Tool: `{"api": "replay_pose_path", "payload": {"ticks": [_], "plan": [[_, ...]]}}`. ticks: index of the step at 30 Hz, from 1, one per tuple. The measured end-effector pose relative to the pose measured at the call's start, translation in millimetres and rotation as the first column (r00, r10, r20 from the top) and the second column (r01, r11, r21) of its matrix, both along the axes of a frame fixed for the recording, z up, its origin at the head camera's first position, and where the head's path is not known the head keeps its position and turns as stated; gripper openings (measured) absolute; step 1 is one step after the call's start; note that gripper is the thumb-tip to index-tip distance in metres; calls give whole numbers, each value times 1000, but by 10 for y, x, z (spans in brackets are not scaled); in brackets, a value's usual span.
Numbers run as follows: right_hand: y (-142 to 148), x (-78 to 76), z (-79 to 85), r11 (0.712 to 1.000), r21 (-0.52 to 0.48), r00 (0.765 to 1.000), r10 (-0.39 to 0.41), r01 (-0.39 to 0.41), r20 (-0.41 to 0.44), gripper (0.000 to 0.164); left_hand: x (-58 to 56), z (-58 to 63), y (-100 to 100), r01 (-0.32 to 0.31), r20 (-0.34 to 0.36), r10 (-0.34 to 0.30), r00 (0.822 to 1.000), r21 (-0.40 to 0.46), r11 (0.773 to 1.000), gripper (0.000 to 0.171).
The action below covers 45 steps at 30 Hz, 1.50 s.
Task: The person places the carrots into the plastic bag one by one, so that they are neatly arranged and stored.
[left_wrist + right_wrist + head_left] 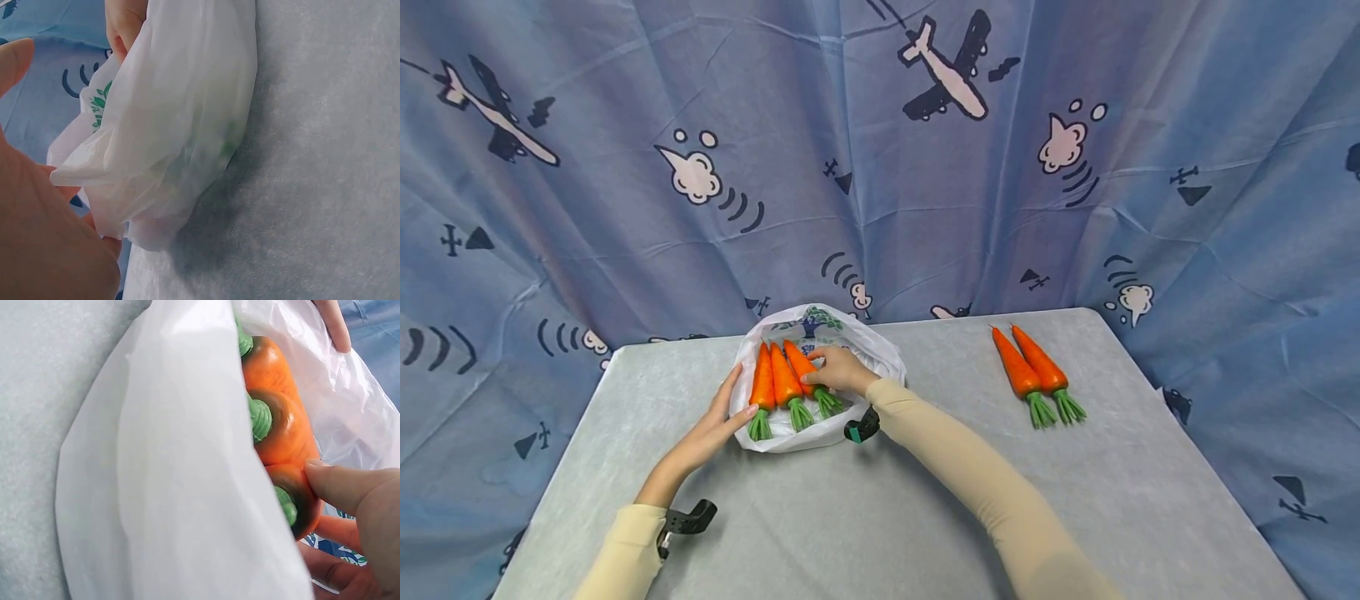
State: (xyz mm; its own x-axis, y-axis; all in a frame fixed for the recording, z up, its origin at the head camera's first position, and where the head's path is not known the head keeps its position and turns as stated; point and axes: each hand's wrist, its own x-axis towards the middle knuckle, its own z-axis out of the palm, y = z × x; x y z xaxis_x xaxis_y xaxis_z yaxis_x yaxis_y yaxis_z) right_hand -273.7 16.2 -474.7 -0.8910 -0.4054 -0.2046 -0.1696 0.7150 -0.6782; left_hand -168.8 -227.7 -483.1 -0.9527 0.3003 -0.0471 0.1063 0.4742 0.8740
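A white plastic bag with a green tree print lies with its mouth spread open. Inside it, three orange carrots with green tops lie side by side: a left carrot, a middle carrot and a right carrot. My right hand reaches into the bag and grips the right carrot, thumb on top and fingers at its far side, as the right wrist view shows. My left hand, thumb and fingers spread, rests against the bag's left rim. In the left wrist view, the bag's side hides the carrots.
Two more carrots, an outer one and an inner one, lie together on the right of the grey table. A blue curtain with airplane prints hangs behind the table's back edge.
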Motion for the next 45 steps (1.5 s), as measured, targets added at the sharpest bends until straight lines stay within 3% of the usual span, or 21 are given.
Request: {"api": "replay_pose_path", "payload": {"ticks": [45], "plan": [[14, 26, -18, 999, -45, 1000, 1, 0, 32, 54, -3, 16, -8, -2, 5, 2, 1000, -13, 1000, 82]]}}
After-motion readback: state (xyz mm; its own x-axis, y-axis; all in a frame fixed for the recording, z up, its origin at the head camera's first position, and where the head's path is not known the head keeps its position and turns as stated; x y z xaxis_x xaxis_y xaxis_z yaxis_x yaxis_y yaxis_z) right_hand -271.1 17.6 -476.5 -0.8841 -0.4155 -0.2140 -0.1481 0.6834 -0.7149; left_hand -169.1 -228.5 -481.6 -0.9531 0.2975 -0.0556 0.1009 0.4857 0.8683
